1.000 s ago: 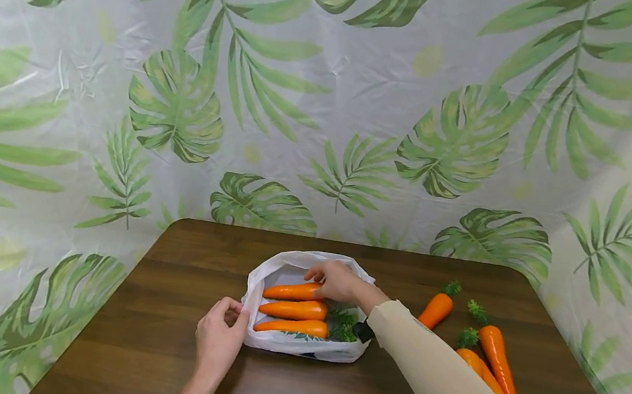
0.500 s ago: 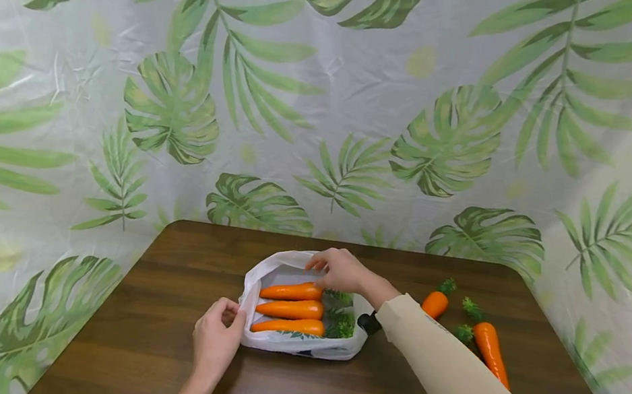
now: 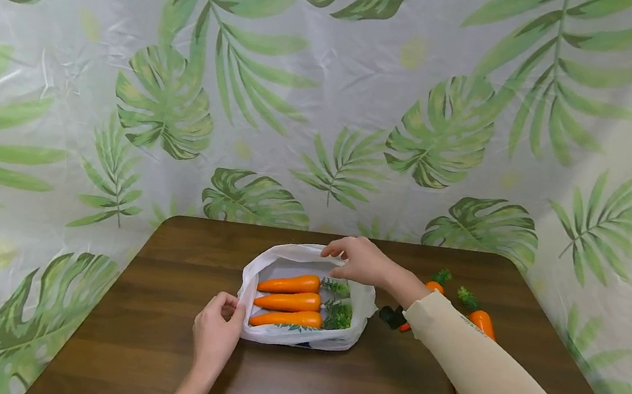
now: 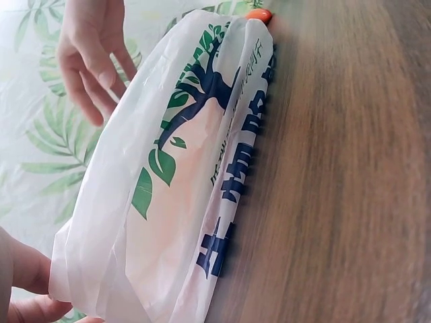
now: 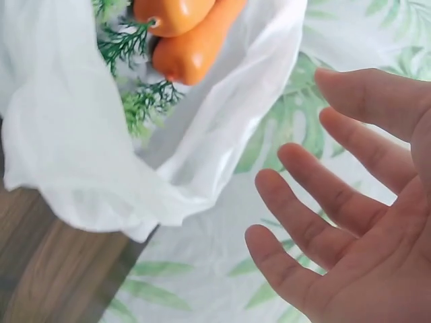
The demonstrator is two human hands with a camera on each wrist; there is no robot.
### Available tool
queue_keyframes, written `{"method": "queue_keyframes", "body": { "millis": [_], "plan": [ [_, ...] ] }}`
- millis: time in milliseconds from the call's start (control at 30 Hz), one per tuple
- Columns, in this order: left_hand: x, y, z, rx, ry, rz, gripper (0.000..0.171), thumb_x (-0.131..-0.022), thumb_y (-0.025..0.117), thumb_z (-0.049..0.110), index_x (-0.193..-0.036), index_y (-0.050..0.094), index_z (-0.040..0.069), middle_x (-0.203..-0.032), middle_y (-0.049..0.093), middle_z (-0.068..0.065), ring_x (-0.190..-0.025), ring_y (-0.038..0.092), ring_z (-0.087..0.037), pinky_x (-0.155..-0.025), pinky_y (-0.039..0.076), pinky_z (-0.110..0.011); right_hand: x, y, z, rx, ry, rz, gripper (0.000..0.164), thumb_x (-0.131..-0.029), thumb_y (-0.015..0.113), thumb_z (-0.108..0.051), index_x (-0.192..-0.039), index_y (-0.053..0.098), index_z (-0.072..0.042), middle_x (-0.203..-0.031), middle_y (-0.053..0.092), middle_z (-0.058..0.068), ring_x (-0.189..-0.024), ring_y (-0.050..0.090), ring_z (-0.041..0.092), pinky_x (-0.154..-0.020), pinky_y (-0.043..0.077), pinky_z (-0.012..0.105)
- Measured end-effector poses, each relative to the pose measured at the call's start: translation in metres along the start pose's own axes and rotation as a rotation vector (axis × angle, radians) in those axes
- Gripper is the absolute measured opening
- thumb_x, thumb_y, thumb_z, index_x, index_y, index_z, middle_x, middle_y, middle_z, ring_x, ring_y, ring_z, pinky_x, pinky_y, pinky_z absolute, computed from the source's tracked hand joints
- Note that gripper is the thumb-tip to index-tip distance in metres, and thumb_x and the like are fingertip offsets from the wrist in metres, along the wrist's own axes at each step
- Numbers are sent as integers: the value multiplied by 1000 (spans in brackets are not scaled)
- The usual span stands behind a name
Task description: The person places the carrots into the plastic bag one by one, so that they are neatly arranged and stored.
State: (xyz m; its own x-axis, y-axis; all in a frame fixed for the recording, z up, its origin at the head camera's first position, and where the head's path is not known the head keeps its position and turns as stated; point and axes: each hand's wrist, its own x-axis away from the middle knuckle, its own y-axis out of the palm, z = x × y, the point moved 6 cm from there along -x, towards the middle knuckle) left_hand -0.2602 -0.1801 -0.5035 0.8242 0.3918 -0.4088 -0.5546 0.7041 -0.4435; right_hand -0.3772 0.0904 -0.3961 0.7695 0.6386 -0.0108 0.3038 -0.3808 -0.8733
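A white plastic bag (image 3: 334, 340) lies on the table with its mouth spread wide. Three orange carrots (image 3: 289, 301) lie side by side in it, their green tops (image 3: 338, 315) toward the right. At the bag's left edge, my left hand (image 3: 216, 332) pinches the plastic between thumb and fingers. My right hand (image 3: 365, 262) is above the bag's back right rim, holding nothing. In the right wrist view its fingers (image 5: 303, 225) are spread and relaxed, apart from the bag. Green leaves and dark blue lettering mark the bag's side (image 4: 195, 121) in the left wrist view.
More carrots (image 3: 482, 322) lie on the right side of the brown wooden table (image 3: 148, 335), partly hidden by my right sleeve (image 3: 486, 372). Behind the table hangs a leaf-patterned sheet (image 3: 282, 96).
My right hand has let go of the rearmost carrot in the bag, then lifted and drawn back to the right. My left hand has kept its grip on the bag's edge.
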Motion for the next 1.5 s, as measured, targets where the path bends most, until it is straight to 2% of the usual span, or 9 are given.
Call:
{"method": "queue_keyframes", "body": {
  "millis": [300,567,667,933,1200,1367,1500],
  "plan": [
    [1,1,-1,9,-12,5,8,-88,75,15,-83,68,14,-79,69,0,-75,67,-21,-71,48,-41,35,-18,7,62,-1,27,37,-91,75,-20,-127,68,-23,-130,63,0,-112,60,22,-90,50,42],
    [-2,-2,0,6,-9,8,8,-87,75,16,-84,68,14,-80,69,0,-74,66,-21,-70,48,-42,70,-33,35,64,16,80,39,-88,77,-17,-126,68,-18,-127,65,4,-117,61,32,-94,49,49],
    [-3,-2,0,-2,-6,9,8,-88,74,16,-84,68,14,-80,69,-1,-74,66,-21,-70,47,-42,82,-35,44,75,36,89,39,-87,78,-16,-125,68,-19,-126,66,4,-116,61,32,-93,49,50],
    [-3,-4,2,1,0,18,8,-87,74,13,-82,68,13,-78,69,0,-72,66,-21,-69,47,-42,116,-35,61,139,38,126,39,-86,79,-17,-124,69,-17,-121,68,4,-113,61,33,-90,50,50],
    [-1,-3,4,6,0,18,8,-87,74,11,-82,68,13,-78,69,0,-73,67,-21,-69,47,-41,162,-28,75,104,107,170,41,-85,80,-20,-124,69,-20,-118,67,0,-97,62,21,-77,51,39],
    [-1,-3,5,11,5,28,10,-86,75,11,-81,67,14,-77,69,1,-72,67,-20,-69,47,-42,192,-22,87,86,173,186,45,-85,81,-24,-127,68,-18,-126,65,4,-105,62,28,-82,51,45],
    [-2,-3,5,17,6,29,10,-85,75,9,-80,67,13,-77,70,0,-73,68,-21,-70,47,-43,211,-16,96,64,197,187,49,-84,82,-25,-130,66,-20,-124,65,1,-102,61,26,-77,52,41]
  ]
}}
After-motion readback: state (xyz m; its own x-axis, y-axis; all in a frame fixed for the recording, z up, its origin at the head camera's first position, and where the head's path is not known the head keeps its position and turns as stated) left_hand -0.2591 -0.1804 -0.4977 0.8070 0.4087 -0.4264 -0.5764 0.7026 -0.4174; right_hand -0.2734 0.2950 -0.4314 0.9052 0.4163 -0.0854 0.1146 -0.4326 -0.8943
